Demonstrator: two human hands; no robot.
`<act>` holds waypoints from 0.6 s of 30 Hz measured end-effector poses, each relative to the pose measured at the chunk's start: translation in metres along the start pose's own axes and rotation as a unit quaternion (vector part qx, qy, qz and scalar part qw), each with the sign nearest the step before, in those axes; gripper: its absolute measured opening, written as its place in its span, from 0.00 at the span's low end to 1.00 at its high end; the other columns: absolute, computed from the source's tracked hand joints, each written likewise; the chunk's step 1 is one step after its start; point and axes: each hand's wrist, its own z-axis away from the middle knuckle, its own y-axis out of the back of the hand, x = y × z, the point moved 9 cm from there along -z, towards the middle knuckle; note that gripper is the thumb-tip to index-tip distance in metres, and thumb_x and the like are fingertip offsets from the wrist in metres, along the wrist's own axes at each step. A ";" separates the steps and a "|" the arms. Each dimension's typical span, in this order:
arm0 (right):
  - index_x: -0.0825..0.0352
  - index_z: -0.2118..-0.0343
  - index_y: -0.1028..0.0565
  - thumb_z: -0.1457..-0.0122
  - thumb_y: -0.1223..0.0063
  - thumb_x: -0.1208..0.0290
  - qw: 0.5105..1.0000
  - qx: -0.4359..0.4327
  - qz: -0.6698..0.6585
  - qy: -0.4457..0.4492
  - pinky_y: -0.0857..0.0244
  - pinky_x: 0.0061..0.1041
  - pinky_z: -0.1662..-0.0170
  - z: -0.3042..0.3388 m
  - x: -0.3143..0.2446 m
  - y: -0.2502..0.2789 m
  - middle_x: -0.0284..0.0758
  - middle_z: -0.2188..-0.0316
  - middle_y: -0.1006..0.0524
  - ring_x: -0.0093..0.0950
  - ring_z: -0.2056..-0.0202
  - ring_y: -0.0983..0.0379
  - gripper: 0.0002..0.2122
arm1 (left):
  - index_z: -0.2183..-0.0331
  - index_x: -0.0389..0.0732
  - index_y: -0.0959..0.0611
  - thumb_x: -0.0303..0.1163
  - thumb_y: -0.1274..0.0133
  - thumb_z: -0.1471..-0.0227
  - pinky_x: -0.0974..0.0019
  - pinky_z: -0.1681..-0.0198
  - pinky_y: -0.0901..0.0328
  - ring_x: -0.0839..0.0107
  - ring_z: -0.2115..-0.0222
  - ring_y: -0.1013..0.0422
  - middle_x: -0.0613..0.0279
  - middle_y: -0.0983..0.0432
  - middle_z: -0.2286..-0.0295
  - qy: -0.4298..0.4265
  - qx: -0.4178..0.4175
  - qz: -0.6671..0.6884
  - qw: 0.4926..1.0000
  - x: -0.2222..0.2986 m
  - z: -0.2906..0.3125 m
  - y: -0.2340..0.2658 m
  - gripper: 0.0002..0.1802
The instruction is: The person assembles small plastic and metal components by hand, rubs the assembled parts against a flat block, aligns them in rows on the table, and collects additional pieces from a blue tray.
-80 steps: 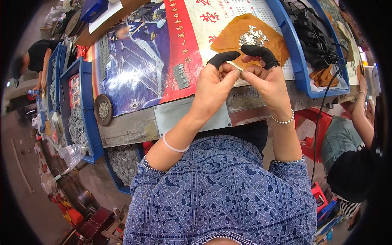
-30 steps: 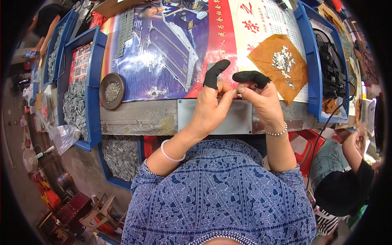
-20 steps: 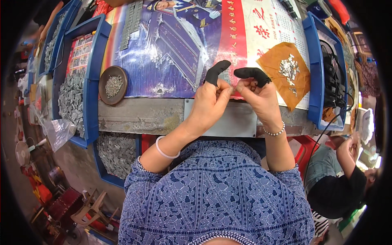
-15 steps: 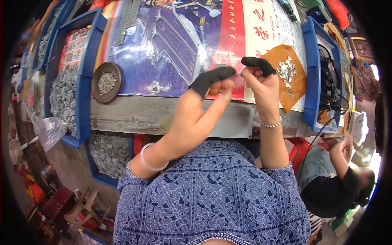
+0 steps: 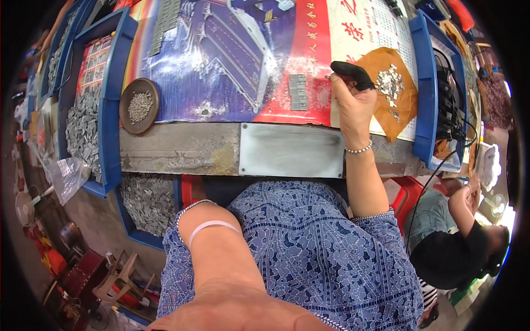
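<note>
My right hand [image 5: 356, 99], wearing a black finger cover, is raised over the poster with thumb and forefinger pinched. A tiny bit shows at the fingertips, too small to name. My left hand [image 5: 237, 311] is close to the lower edge, its back showing and its fingers out of sight. Left of my right hand, a short column of small grey metal pieces [image 5: 298, 92] lies on the poster [image 5: 185, 94]. Small shiny metal bits [image 5: 390, 88] are scattered on a brown sheet [image 5: 389, 128] to the right. A round brown dish [image 5: 127, 118] at left holds tiny metal parts [image 5: 140, 106].
A blue bin [image 5: 114, 110] of grey pieces stands at left, another [image 5: 132, 234] below the bench edge. At right is a blue bin [image 5: 424, 99] with black cables. A metal plate [image 5: 292, 151] covers part of the bench edge. A person [image 5: 450, 254] sits at right.
My left hand has left the spot beside my right hand and come back toward my body. That uncovers the column of grey pieces and the metal plate. My right hand stays pinched nearly in place.
</note>
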 end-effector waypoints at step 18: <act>0.71 0.59 0.20 0.42 0.41 0.83 0.999 -0.018 0.023 -0.015 0.34 0.14 0.61 -0.001 -0.002 0.001 0.30 0.65 0.20 0.15 0.66 0.28 0.09 | 0.58 0.30 0.20 0.29 0.44 0.43 0.57 0.55 0.29 0.55 0.59 0.24 0.47 0.22 0.61 -0.017 0.010 -0.099 0.995 -0.010 0.012 -0.019 0.14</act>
